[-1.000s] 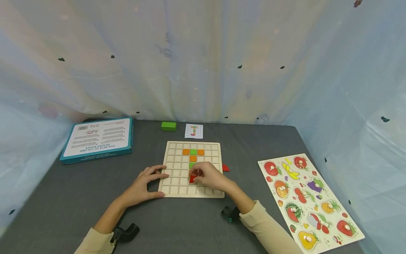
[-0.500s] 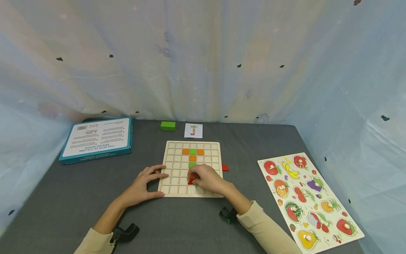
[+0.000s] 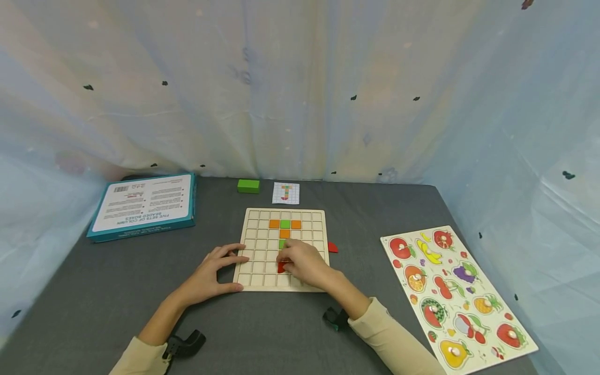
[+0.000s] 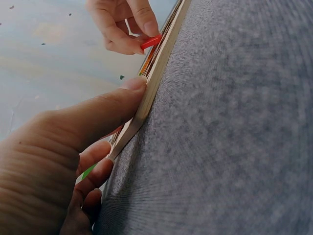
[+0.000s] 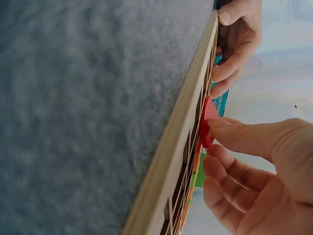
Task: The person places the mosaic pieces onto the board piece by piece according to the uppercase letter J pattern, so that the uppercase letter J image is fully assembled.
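Note:
A pale wooden grid board (image 3: 258,252) lies on the dark cloth. My left hand (image 3: 211,276) rests along its left edge, fingers and thumb spread. In the left wrist view the thumb (image 4: 117,105) presses on the edge. My right hand (image 3: 307,264) pinches a small red tile (image 3: 281,267) between thumb and fingers, low over the middle columns. The right wrist view has this red tile (image 5: 207,125) tilted at the board's surface. Orange tiles (image 3: 274,224) and green tiles (image 3: 285,224) sit in the grid, forming a bar with a stem. My right hand hides part of the lower stem.
Another red piece (image 3: 333,247) lies at the board's right edge. Behind the board are a green block (image 3: 248,186) and a pattern card (image 3: 286,193). A teal box (image 3: 142,207) stands back left, and a fruit puzzle board (image 3: 450,291) lies at the right.
My right hand has shifted slightly left over the board with the red tile between its fingers. My left hand stays at the board's left edge.

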### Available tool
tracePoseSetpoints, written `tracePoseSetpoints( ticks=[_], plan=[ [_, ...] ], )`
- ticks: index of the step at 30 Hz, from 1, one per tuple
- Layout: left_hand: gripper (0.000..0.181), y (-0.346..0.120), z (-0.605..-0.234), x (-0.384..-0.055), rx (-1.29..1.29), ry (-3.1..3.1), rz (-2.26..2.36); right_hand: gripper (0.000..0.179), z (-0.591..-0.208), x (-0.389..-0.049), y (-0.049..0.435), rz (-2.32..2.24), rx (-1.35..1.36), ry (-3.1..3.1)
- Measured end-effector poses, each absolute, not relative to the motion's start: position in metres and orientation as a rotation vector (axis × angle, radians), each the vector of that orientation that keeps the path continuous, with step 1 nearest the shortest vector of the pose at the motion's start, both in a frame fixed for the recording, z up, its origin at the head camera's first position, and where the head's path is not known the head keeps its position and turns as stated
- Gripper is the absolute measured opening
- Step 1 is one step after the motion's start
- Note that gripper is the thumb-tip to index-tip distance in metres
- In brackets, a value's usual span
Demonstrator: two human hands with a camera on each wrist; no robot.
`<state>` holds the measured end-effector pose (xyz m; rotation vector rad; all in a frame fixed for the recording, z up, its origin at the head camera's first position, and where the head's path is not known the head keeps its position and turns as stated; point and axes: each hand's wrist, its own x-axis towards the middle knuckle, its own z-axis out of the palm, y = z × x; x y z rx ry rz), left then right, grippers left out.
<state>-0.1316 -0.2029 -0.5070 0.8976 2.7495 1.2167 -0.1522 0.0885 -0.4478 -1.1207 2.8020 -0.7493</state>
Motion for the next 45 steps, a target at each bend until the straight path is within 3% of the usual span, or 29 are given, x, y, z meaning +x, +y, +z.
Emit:
tracePoseSetpoints(
  ticks=[25,38,40,45],
  plan=[
    [0.063,-0.204,-0.506,-0.131,0.884,2.745,1.226,0.018,-0.445,-0.152,0.088,-0.640,-1.250,2.855],
    [0.062,-0.203,-0.506,-0.131,0.896,2.733,1.238,0.007,-0.442,-0.138,0.090,-0.528,-1.338,2.937],
    [0.062,-0.203,-0.507,-0.131,0.906,2.734,1.235,0.015,-0.438,-0.125,0.090,-0.415,-1.355,2.937],
    [0.062,-0.203,-0.509,-0.132,0.926,2.757,1.225,0.061,-0.434,-0.088,0.093,-0.189,-1.326,2.747]
  ],
)
